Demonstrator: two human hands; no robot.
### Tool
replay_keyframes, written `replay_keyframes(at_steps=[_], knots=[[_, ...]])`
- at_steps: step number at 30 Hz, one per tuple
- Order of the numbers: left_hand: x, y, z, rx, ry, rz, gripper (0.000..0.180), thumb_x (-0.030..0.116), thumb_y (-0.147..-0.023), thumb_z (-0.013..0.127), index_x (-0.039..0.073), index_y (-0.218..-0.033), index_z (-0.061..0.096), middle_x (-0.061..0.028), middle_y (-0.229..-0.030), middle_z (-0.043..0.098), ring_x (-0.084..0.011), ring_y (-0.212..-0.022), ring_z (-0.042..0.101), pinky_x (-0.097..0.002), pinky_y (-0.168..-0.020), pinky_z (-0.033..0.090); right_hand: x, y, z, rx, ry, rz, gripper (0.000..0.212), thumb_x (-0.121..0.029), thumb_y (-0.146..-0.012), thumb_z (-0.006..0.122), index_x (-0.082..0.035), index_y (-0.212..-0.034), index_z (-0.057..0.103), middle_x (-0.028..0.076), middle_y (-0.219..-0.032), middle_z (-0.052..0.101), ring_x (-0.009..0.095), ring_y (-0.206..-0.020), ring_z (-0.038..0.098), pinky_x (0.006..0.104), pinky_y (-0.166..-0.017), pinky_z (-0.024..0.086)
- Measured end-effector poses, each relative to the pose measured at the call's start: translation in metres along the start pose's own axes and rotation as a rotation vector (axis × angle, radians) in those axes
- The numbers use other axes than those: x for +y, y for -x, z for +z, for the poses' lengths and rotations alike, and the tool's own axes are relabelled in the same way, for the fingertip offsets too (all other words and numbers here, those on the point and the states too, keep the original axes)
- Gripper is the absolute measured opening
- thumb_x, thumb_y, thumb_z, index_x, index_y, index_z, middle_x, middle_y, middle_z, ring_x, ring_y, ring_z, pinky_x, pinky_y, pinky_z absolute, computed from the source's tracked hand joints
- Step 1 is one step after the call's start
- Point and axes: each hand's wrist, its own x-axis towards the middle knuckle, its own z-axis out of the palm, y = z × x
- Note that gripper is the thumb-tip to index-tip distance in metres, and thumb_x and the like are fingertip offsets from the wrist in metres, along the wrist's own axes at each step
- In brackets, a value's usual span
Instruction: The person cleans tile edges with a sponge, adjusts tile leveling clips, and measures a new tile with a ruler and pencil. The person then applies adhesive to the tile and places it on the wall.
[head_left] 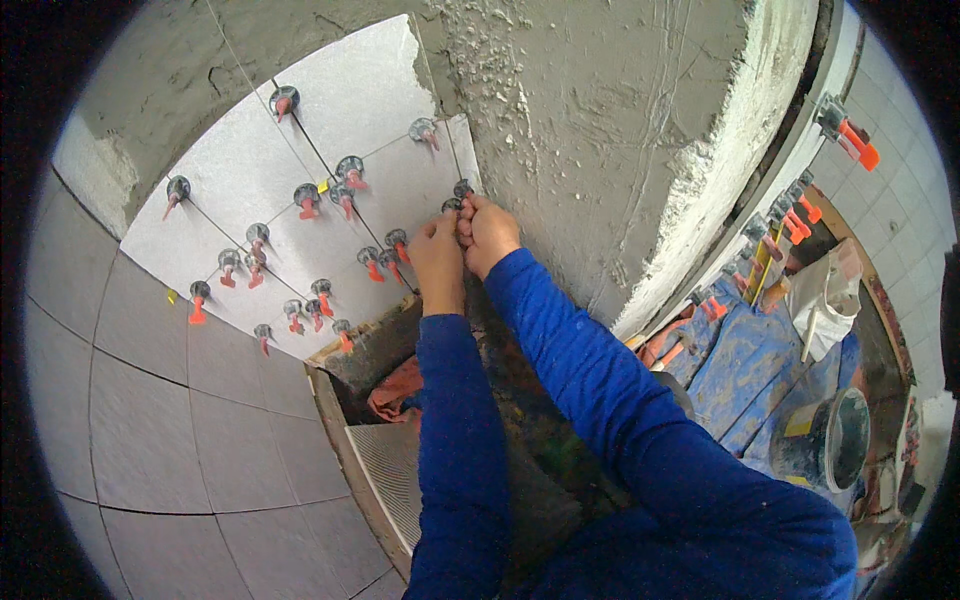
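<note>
- Lower tile-leveling clip (pixel 452 205): black disc on the light tile panel (pixel 240 180), near its right edge, by the bare mortar wall (pixel 600 130). Its handle is hidden by fingers.
- Upper tile-leveling clip (pixel 462 188): just above and right of the lower one, beside the right fingertips.
- Left hand (pixel 438 262): thumb and fingers pinching at the lower clip, back of hand toward camera.
- Right hand (pixel 488 235): fingers curled, thumb side up, right next to left hand. Can't tell if it grips the upper clip.
- Both forearms in blue sleeves (pixel 458 420), coming up from the lower edge.
- Other clips with red handles (pixel 350 172) sit along the panel joints, mostly left of the hands.
- Small yellow piece (pixel 323 186) at a joint mid-panel.
- Grey tiles (pixel 150 430) left of and below the panel.
- Reddish cloth (pixel 398 388) below the panel, left of the left sleeve; ribbed panel (pixel 385 465) under it.
- Far right: more orange-handled clips (pixel 797 225) in a row along an edge; white bag (pixel 828 300) and dark bucket (pixel 803 440) on blue sheeting (pixel 740 375).
</note>
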Motion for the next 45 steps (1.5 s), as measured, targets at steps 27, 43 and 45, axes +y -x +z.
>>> replay_keyframes(at_steps=[27,43,45], knots=[[0.005,0.026,0.051,0.319,-0.693,0.229,0.027,0.035,-0.092,0.068,0.009,-0.094,0.075,-0.0162,-0.097,0.074,-0.0449,-0.09,0.072,-0.0543,-0.075,0.057,-0.059,0.052,0.064,-0.097,2.295,-1.143,0.021,-0.011,-0.087,0.065,0.005,-0.095,0.075,0.026,-0.098,0.075,0.047,-0.094,0.073,0.0543,-0.088,0.058],[-0.01,0.023,0.071,0.46,-0.428,0.206,0.024,0.026,-0.095,0.066,0.005,-0.091,0.078,-0.0192,-0.089,0.077,-0.043,-0.081,0.074,-0.0528,-0.067,0.056,-0.062,-0.01,0.062,0.065,2.464,-0.853,0.032,-0.016,-0.089,0.064,0.004,-0.113,0.075,0.031,-0.117,0.072,0.045,-0.113,0.071,0.0497,-0.099,0.057],[-0.008,0.024,0.074,0.467,-0.383,0.113,0.029,0.03,-0.095,0.068,0.003,-0.092,0.079,-0.0208,-0.086,0.076,-0.0436,-0.079,0.074,-0.0524,-0.066,0.055,-0.061,-0.01,0.067,0.099,2.503,-0.784,0.036,-0.017,-0.088,0.066,0.004,-0.116,0.075,0.03,-0.12,0.072,0.044,-0.116,0.07,0.0485,-0.101,0.057]])
